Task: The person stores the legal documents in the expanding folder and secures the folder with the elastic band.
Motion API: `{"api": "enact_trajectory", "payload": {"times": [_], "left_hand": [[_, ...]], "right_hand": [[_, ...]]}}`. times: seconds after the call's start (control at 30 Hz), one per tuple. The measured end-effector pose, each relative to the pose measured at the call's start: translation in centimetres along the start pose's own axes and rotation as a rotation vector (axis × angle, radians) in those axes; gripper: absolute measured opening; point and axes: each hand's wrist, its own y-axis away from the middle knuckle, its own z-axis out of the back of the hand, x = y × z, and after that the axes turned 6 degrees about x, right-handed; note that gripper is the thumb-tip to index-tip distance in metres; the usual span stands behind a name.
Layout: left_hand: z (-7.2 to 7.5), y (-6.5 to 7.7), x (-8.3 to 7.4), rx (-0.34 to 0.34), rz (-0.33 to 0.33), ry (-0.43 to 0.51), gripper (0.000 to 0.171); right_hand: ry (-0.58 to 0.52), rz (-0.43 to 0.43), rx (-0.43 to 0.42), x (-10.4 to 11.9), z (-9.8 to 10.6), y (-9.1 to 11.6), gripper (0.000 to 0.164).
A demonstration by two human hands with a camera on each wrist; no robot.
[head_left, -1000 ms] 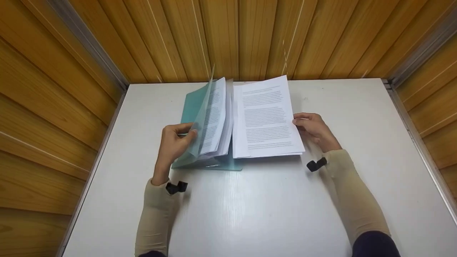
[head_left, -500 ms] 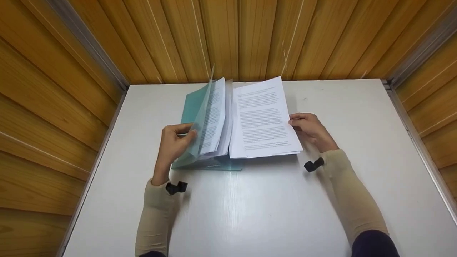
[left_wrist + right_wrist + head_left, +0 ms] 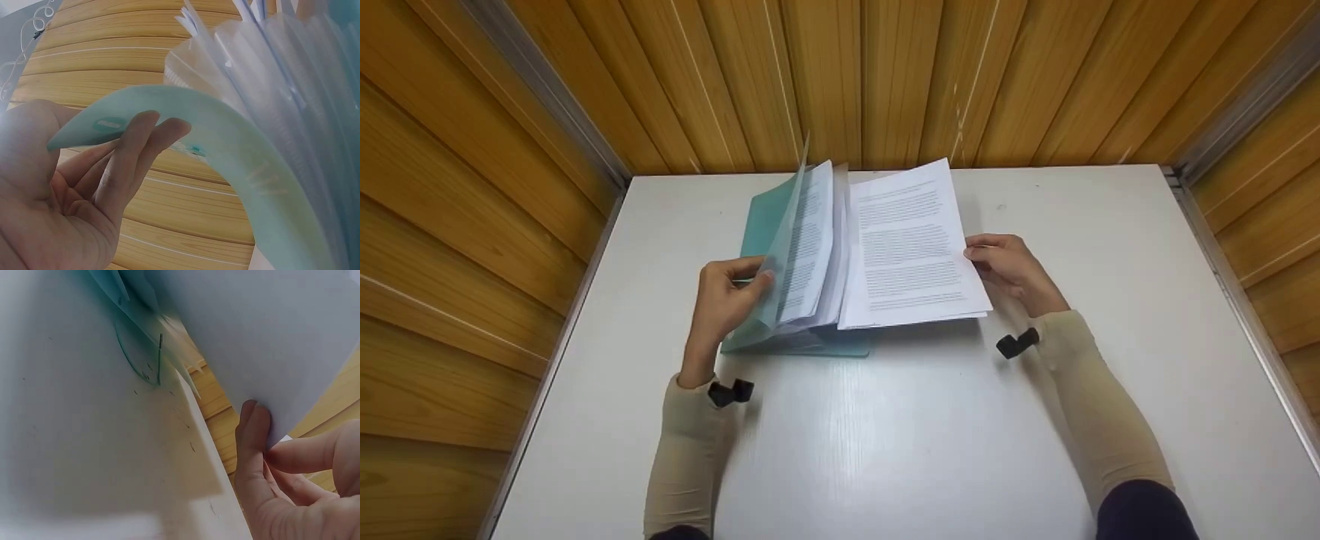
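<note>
A teal plastic folder (image 3: 767,217) with clear sleeves lies open toward the back of the table. My left hand (image 3: 725,300) pinches its translucent front cover (image 3: 225,124), which stands raised and bends in an arc in the left wrist view. Several filled sleeves (image 3: 287,73) fan out beside that cover. With thumb and fingers, my right hand (image 3: 1012,268) pinches the right edge of a few printed sheets (image 3: 911,247). These sheets slant above the table, their left edge right at the folder's opening. In the right wrist view the sheets' plain underside (image 3: 270,332) shows above the fingertips (image 3: 256,417).
The white table (image 3: 840,442) runs up to a wood-panelled wall (image 3: 885,82), with more panelling at both sides. A small black device (image 3: 1018,343) sits at each wrist. White cable (image 3: 25,48) hangs at the far left in the left wrist view.
My right hand has shifted slightly left with the printed sheets, bringing their left edge closer to the sleeves. The left hand and the raised cover have stayed almost still.
</note>
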Motion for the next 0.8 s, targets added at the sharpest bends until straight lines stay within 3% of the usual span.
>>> {"api": "enact_trajectory", "payload": {"times": [0.8], "left_hand": [[-0.2, 0.1, 0.0, -0.004, 0.052, -0.046, 0.028]], "right_hand": [[-0.003, -0.007, 0.007, -0.5, -3.8, -1.6, 0.043]]}}
